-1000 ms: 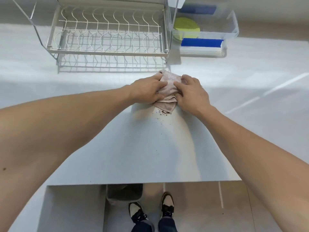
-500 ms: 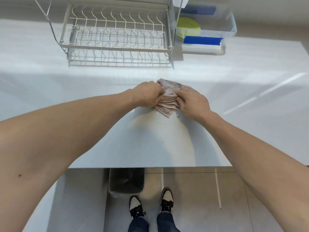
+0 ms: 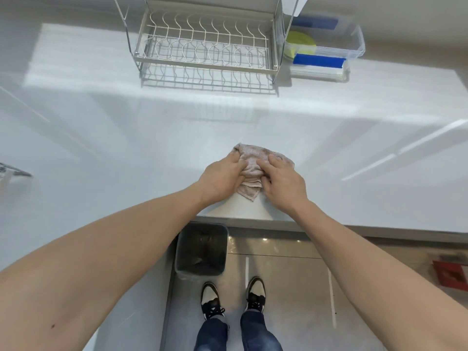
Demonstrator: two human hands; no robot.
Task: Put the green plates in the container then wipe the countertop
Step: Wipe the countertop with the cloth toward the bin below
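A crumpled pinkish-beige cloth (image 3: 255,158) lies on the white countertop (image 3: 126,138), close to its front edge. My left hand (image 3: 221,177) grips the cloth from the left and my right hand (image 3: 283,179) presses on it from the right. Green plates (image 3: 300,44) lie inside a clear plastic container (image 3: 354,39) at the back right of the counter. A blue-handled lid (image 3: 319,63) rests in front of that container.
An empty wire dish rack (image 3: 207,51) stands at the back centre. A dark waste bin (image 3: 201,249) sits on the floor just below the counter edge, under my hands. My shoes (image 3: 233,295) are beside it. A red object (image 3: 450,274) lies on the floor far right.
Both hands have drawn the cloth toward me, from the middle of the counter to near its front edge. The dark crumbs seen beside the cloth earlier are no longer visible.
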